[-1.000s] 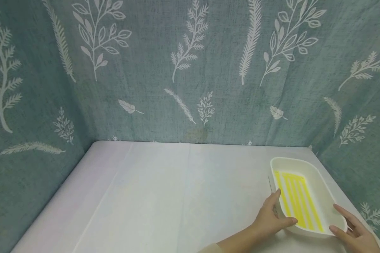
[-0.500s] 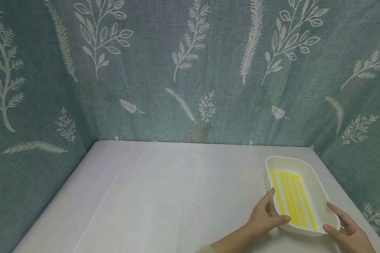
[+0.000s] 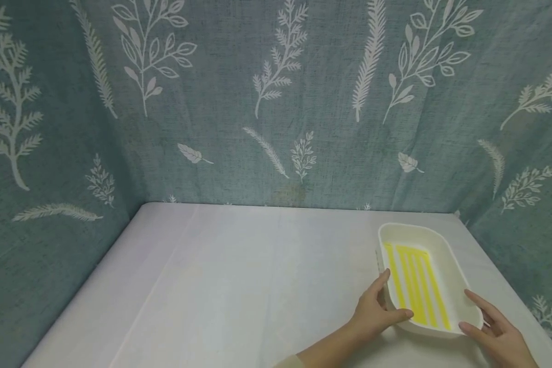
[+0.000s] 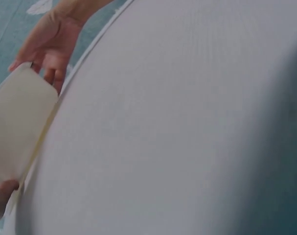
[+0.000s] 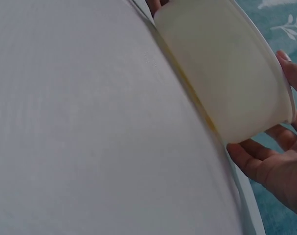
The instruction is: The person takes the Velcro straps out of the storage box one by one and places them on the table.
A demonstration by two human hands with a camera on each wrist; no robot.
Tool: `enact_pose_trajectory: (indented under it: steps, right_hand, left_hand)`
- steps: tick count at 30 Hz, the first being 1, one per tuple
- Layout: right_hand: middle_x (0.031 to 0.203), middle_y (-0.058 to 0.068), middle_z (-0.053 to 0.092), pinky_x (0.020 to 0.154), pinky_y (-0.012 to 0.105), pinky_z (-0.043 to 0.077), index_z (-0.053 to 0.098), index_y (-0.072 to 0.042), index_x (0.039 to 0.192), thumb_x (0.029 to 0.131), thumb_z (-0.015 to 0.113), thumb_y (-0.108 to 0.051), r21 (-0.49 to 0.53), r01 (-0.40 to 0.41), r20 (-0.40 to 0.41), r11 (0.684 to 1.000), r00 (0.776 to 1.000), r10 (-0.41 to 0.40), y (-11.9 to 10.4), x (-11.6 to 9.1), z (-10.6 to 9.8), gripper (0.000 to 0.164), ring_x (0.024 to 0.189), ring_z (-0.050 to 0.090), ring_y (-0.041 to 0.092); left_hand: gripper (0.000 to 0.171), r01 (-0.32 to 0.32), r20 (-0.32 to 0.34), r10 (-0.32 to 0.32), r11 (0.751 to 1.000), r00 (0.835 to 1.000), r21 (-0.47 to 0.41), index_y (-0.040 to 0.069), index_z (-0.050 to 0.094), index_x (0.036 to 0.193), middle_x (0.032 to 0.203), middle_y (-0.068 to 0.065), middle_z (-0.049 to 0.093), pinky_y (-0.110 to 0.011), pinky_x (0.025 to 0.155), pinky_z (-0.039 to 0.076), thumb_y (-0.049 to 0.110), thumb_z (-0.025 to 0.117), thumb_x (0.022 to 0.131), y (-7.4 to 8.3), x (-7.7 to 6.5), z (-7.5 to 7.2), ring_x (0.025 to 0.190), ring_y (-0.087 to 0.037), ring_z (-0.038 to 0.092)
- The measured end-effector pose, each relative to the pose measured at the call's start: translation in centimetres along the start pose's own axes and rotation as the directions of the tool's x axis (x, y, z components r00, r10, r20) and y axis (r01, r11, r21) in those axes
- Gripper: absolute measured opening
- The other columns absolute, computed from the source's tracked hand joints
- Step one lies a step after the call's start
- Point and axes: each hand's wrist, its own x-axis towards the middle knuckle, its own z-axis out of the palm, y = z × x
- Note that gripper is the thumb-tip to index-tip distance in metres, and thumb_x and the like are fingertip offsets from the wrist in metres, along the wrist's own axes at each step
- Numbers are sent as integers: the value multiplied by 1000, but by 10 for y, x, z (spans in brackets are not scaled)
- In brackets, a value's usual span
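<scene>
A white plastic tray with rounded corners and yellow stripes across its floor is at the right side of the white table. My left hand grips its near left corner, thumb over the rim and fingers along the outer side. At the near right corner my right hand holds the rim, thumb on the front edge. The left wrist view shows the tray's plain outer wall between both hands. From the right wrist, fingers curl beneath its lower corner. Whether the base touches the table cannot be told.
The white-covered table stretches left and back from the tray. Teal cloth with white leaf prints hangs behind it and on both sides. The table's right edge runs close beside my right hand.
Both hands have moved the tray a little to the left and slightly away from me, keeping their grip. The head view has turned slightly left.
</scene>
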Motion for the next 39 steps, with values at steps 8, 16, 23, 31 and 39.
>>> enact_pose_trajectory:
  steps: [8, 16, 23, 31, 39]
  right_hand:
    - [153, 30, 7, 69, 10, 47, 0, -29, 152, 92, 58, -46, -40, 7, 12, 999, 1000, -6, -14, -2, 6, 85, 84, 41, -23]
    - [155, 25, 1, 72, 7, 45, 4, -25, 153, 92, 60, -40, 32, 45, 15, 998, 999, -45, -18, 0, 16, 85, 85, 37, -28]
    - [158, 12, -8, 72, -1, 39, 9, -27, 153, 91, 63, -35, 56, 112, -20, 992, 994, -111, -28, 5, 31, 83, 141, 25, 22]
    - [157, 17, -4, 74, 1, 40, 13, -25, 153, 90, 65, -30, 58, 143, 7, 988, 990, -144, -45, 2, 41, 82, 140, 17, 38]
    - [156, 5, 19, 76, 4, 44, 27, -14, 150, 90, 65, -21, 87, 248, -65, 965, 968, -243, -56, 2, 62, 71, 118, 50, -1]
  left_hand:
    - [82, 16, -34, -14, 998, 999, 67, 31, 38, 144, 151, 2, 34, -21, 94, 47, 18, 81, 75, 3, -3, -11, 138, -20, 33]
    - [83, -15, -12, 16, 996, 1000, 84, 27, 35, 146, 151, -4, 33, -22, 85, 52, 19, 80, 76, 9, -9, -23, 132, -18, 43]
    - [83, -22, -28, 24, 997, 999, 68, 27, 36, 145, 151, 3, 33, -32, 97, 47, 17, 80, 76, 14, -9, -39, 137, -26, 35]
    - [84, 4, -56, -2, 999, 998, 41, 27, 37, 145, 150, -6, 36, -33, 96, 48, 17, 81, 75, 20, -15, -55, 137, -31, 35]
    - [85, -22, -46, 22, 1000, 999, 1, 21, 32, 148, 151, -10, 32, -33, 94, 49, 15, 79, 77, 20, -24, -76, 139, -34, 29]
